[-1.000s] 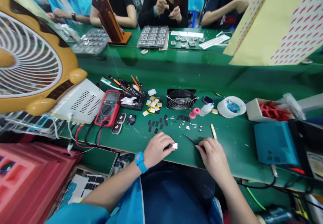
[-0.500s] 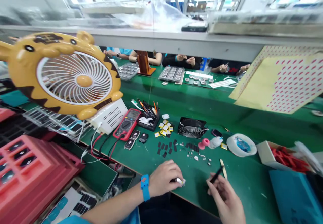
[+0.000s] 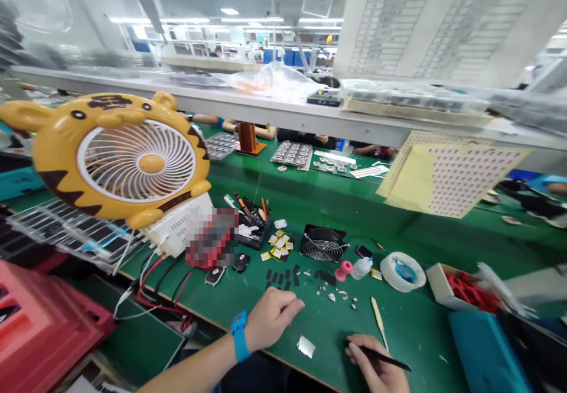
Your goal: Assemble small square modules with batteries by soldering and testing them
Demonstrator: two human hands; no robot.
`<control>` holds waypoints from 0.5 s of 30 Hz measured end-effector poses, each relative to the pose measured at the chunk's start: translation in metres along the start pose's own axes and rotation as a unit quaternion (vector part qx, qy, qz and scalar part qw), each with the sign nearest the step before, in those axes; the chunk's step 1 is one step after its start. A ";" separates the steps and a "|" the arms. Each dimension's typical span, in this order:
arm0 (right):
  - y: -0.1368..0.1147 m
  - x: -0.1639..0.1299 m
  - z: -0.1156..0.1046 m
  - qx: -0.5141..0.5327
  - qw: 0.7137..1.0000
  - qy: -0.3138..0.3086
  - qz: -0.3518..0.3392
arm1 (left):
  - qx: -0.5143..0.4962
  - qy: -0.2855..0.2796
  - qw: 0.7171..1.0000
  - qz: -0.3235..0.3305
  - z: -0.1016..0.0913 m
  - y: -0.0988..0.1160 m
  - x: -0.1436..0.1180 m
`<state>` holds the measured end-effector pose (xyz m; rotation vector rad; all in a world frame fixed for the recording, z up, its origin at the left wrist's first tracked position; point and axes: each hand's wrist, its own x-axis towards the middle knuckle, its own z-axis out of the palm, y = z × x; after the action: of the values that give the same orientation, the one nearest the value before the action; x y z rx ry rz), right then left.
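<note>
My left hand, with a blue wrist strap, is loosely closed above the table's front edge, and no object shows in it. Just to its right, a small flat silvery piece lies on the green table. A slim black tool, perhaps tweezers or a pen, is gripped in my right hand. Beyond that hand lies a cream-handled tool with a thin tip. Small dark pads and tiny loose parts are scattered ahead of my left hand.
Yellow-edged flat cells lie by a black metal-grilled fan. Right of these stand a pink spool-shaped item, a white bottle and a round white tub. A tiger-shaped fan rises at left; a shelf crosses above.
My left hand has let go of the small silvery piece, which now lies on the table. The black tool in my right hand has turned to point the other way. The head view has tilted up.
</note>
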<state>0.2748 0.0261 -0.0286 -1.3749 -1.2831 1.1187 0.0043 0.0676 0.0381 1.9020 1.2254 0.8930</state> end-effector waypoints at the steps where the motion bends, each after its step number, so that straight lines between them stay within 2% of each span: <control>1: -0.002 0.001 0.000 -0.003 1.000 -0.005 0.000 | 0.000 0.003 1.000 0.015 -0.004 0.007 0.008; 5: -0.010 0.003 0.005 -0.006 1.000 0.012 -0.011 | -0.020 0.045 0.995 0.091 -0.014 0.046 0.054; 9: -0.018 0.001 0.011 -0.014 0.999 0.034 -0.031 | -0.066 0.072 0.984 0.150 -0.014 0.089 0.131; 11: -0.020 0.000 0.012 -0.024 0.998 0.044 -0.044 | -0.081 0.115 0.975 0.171 -0.012 0.106 0.174; 15: -0.018 0.001 0.013 -0.044 0.996 0.045 -0.062 | -0.125 0.141 0.970 0.154 -0.001 0.130 0.237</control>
<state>0.2596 0.0277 -0.0131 -1.3739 -1.3479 0.9154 0.1377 0.2479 0.1893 1.8285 0.9279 1.4530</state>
